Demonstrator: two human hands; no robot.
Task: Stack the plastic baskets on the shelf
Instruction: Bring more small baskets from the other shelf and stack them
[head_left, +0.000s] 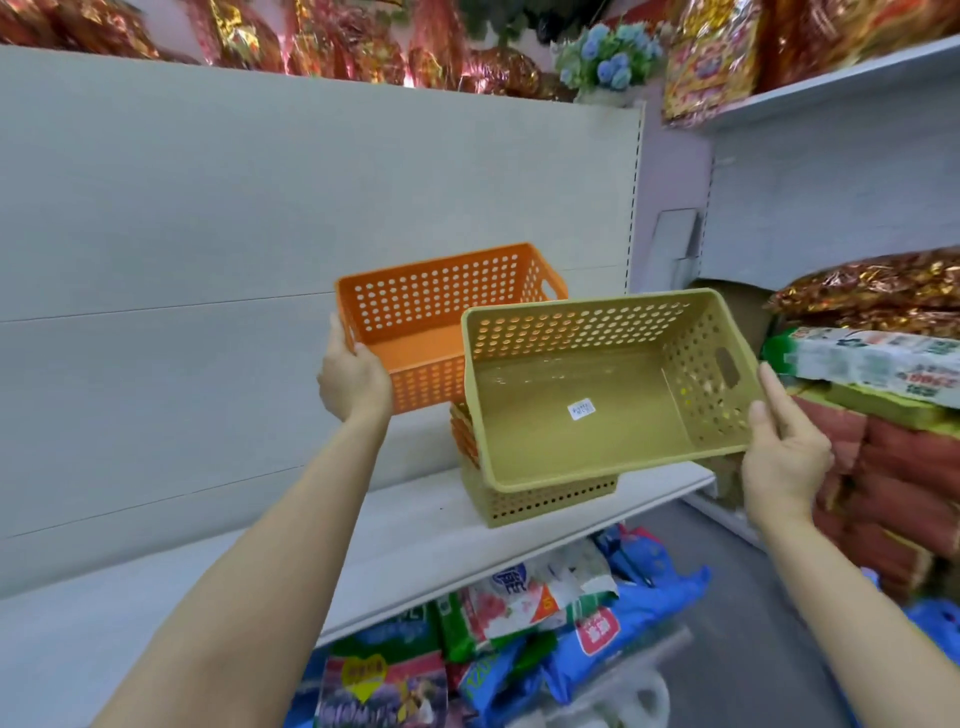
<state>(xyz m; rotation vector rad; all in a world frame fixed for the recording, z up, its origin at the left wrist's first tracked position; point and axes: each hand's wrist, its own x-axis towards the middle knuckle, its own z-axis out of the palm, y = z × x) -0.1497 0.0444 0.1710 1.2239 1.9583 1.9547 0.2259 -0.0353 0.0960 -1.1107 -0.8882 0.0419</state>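
Note:
My left hand (353, 382) grips the left end of an orange perforated basket (426, 317), held tilted above the white shelf (395, 551). My right hand (784, 447) holds the right end of an olive-green perforated basket (587, 410), tilted toward me, with a small white sticker on its floor. The green basket overlaps the orange one's right front. Beneath it a stack of baskets (540, 501) rests on the shelf, green at the bottom, with orange rims showing at its left side.
The shelf's pale back panel (208, 234) rises behind. Bagged goods (524, 608) fill the level below. Packaged goods (883, 395) are piled at the right. Red-gold foil decorations and blue artificial flowers (608, 57) sit on top.

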